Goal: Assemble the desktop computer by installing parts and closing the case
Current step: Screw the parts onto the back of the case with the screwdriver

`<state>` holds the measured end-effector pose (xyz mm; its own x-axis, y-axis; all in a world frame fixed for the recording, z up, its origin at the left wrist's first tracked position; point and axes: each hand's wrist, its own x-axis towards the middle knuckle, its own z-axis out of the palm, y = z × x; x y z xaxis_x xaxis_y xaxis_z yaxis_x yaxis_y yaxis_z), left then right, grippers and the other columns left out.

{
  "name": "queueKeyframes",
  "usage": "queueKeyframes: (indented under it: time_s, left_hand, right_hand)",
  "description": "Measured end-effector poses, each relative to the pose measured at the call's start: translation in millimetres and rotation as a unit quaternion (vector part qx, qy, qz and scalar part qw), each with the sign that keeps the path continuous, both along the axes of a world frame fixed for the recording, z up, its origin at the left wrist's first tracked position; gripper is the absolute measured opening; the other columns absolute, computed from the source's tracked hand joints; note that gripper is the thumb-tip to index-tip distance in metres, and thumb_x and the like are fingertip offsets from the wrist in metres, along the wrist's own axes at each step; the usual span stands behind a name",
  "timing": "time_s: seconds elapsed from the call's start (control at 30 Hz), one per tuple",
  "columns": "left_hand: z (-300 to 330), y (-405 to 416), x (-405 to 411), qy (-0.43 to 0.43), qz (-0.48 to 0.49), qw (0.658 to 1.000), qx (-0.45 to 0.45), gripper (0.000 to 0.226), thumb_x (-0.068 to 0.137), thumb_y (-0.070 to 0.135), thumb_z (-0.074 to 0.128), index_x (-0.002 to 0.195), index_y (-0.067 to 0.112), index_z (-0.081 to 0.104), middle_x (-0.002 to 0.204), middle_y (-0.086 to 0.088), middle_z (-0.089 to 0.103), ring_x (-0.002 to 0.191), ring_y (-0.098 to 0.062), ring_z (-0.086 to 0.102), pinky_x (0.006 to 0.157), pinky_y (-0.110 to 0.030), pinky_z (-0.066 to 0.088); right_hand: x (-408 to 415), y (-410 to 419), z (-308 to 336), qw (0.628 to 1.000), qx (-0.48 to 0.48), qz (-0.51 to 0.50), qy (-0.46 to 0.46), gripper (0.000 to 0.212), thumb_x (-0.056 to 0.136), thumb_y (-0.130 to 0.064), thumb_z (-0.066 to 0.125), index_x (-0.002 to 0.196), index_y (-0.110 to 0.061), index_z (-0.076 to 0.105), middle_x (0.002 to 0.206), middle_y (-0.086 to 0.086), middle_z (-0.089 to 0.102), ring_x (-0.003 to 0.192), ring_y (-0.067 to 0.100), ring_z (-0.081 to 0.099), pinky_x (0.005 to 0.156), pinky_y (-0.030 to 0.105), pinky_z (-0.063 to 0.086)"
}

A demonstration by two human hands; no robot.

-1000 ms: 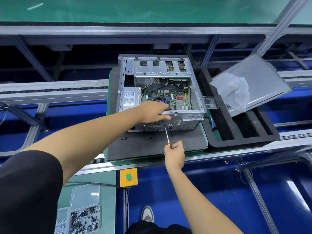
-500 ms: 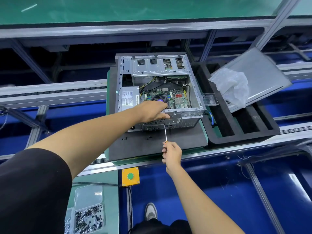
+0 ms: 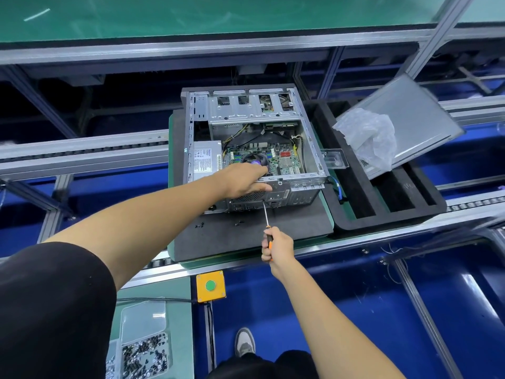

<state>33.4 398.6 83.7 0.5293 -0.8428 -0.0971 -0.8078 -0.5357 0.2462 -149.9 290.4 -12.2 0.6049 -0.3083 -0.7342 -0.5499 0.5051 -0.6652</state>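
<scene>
Case (image 3: 307, 149) lay on its side, open face up, on a dark foam mat (image 3: 246, 231) on the conveyor pallet. Long axis ran away from the person: rear I/O panel at the near end, drive bays at the far end. Near end sat well back from the mat's front edge, leaving a bare strip of foam there with a few loose screws (image 3: 199, 225) on it. Left side of the case ran close to the mat's left edge; right side sat just beside a black foam tray (image 3: 355, 187).

Side panel (image 3: 404, 116) leaned tilted across the tray's far right corner, with a crumpled plastic bag (image 3: 369, 138) on it. Small clear plastic box (image 3: 334, 160) sat between case and tray.

Left hand (image 3: 243, 181) rested over the case's near rim, fingers lying fairly straight along the rear panel top, gripping nothing as far as I could see. Right hand (image 3: 277, 246) was clamped round the orange-black handle of a screwdriver (image 3: 265, 213), shaft angled up and away, tip at the rear panel below the left fingers. Exact screw contact was hidden.

Near side below the conveyor: yellow box with green button (image 3: 210, 286), and a parts bin (image 3: 144, 351) of screws at lower left.
</scene>
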Motion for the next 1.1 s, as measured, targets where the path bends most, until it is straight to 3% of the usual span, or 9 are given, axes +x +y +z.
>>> queueKeyframes:
  time_s: [0.1, 0.33, 0.43, 0.53, 0.6, 0.7, 0.83, 0.93, 1.1]
  left_hand:
    - [-1.2, 0.3, 0.3, 0.0, 0.001, 1.0, -0.005, 0.045, 0.1, 0.061, 0.045, 0.089, 0.017, 0.038, 0.073, 0.004, 0.043, 0.068, -0.024, 0.049, 0.06, -0.037, 0.033]
    - [-4.9, 0.3, 2.5, -0.002, -0.002, 1.0, -0.017, 0.045, 0.099, 0.062, 0.045, 0.088, 0.018, 0.038, 0.073, 0.003, 0.045, 0.067, -0.023, 0.048, 0.056, -0.036, 0.028]
    - [-5.7, 1.1, 3.3, -0.006, -0.005, 1.0, -0.023, 0.045, 0.099, 0.062, 0.045, 0.087, 0.019, 0.037, 0.072, 0.004, 0.043, 0.065, -0.022, 0.047, 0.054, -0.036, 0.027]
    - [-7.5, 0.7, 4.6, -0.005, -0.005, 1.0, -0.021, 0.047, 0.098, 0.063, 0.044, 0.09, 0.017, 0.04, 0.074, 0.002, 0.046, 0.068, -0.023, 0.049, 0.058, -0.036, 0.031]
    - [-8.1, 0.3, 4.6, -0.007, -0.004, 1.0, -0.02, 0.047, 0.098, 0.063, 0.044, 0.092, 0.016, 0.041, 0.074, 0.003, 0.045, 0.069, -0.024, 0.05, 0.06, -0.036, 0.032]
    - [-8.2, -0.1, 5.4, -0.01, -0.004, 1.0, -0.017, 0.048, 0.098, 0.063, 0.044, 0.094, 0.015, 0.043, 0.074, 0.003, 0.045, 0.069, -0.023, 0.049, 0.06, -0.035, 0.031]
    - [-9.6, 0.2, 6.0, -0.014, -0.007, 1.0, -0.025, 0.047, 0.098, 0.063, 0.045, 0.092, 0.016, 0.041, 0.072, 0.004, 0.044, 0.067, -0.022, 0.048, 0.059, -0.035, 0.029]
    - [-9.6, 0.6, 5.6, -0.008, -0.009, 0.999, -0.031, 0.046, 0.098, 0.062, 0.046, 0.088, 0.018, 0.038, 0.071, 0.004, 0.043, 0.064, -0.021, 0.046, 0.057, -0.036, 0.027]
    - [-9.7, 1.1, 5.7, -0.005, -0.008, 0.999, -0.038, 0.046, 0.098, 0.063, 0.047, 0.088, 0.018, 0.039, 0.072, 0.003, 0.044, 0.067, -0.023, 0.047, 0.055, -0.035, 0.025]
  right_hand:
    - [0.6, -0.9, 4.2, 1.0, -0.018, 0.01, -0.007, 0.014, 0.086, -0.006, 0.056, 0.081, -0.013, 0.045, 0.06, 0.001, 0.051, 0.044, 0.013, 0.027, 0.039, 0.023, 0.02]
    - [-7.0, 11.4, 10.9, 0.893, -0.434, 0.122, 0.01, 0.026, 0.093, -0.021, 0.054, 0.074, -0.022, 0.036, 0.062, 0.002, 0.065, 0.04, 0.017, 0.063, 0.046, 0.026, 0.035]
    - [-1.7, 2.9, 9.1, 0.939, -0.33, 0.095, 0.017, 0.02, 0.093, -0.02, 0.055, 0.074, -0.018, 0.048, 0.059, 0.001, 0.068, 0.036, 0.013, 0.057, 0.043, 0.023, 0.035]
    - [1.4, -8.1, 4.8, 0.999, -0.04, 0.029, 0.006, 0.018, 0.093, -0.009, 0.058, 0.076, -0.013, 0.051, 0.056, 0.004, 0.057, 0.038, 0.011, 0.041, 0.036, 0.022, 0.027]
    - [0.7, -10.7, 2.9, 0.994, 0.105, 0.012, 0.014, 0.017, 0.094, -0.01, 0.058, 0.077, -0.012, 0.055, 0.058, 0.001, 0.053, 0.041, 0.008, 0.038, 0.036, 0.019, 0.028]
    - [-0.4, -8.8, 4.8, 0.991, 0.134, 0.015, 0.026, 0.013, 0.092, -0.012, 0.059, 0.079, -0.012, 0.057, 0.061, 0.0, 0.056, 0.044, 0.009, 0.042, 0.038, 0.018, 0.031]
    - [-3.3, 1.8, 9.7, 0.999, -0.037, 0.01, 0.037, 0.012, 0.09, -0.019, 0.058, 0.085, -0.009, 0.065, 0.071, 0.009, 0.076, 0.051, 0.016, 0.064, 0.041, 0.02, 0.036]
    - [-5.4, 11.8, 10.2, 0.984, -0.175, 0.005, 0.029, 0.019, 0.091, -0.025, 0.057, 0.085, -0.011, 0.069, 0.064, 0.005, 0.073, 0.05, 0.019, 0.059, 0.046, 0.025, 0.038]
    - [-9.4, 19.7, 12.0, 0.899, -0.431, 0.071, 0.032, 0.022, 0.09, -0.025, 0.064, 0.085, -0.025, 0.042, 0.072, -0.004, 0.061, 0.064, 0.021, 0.059, 0.054, 0.033, 0.037]
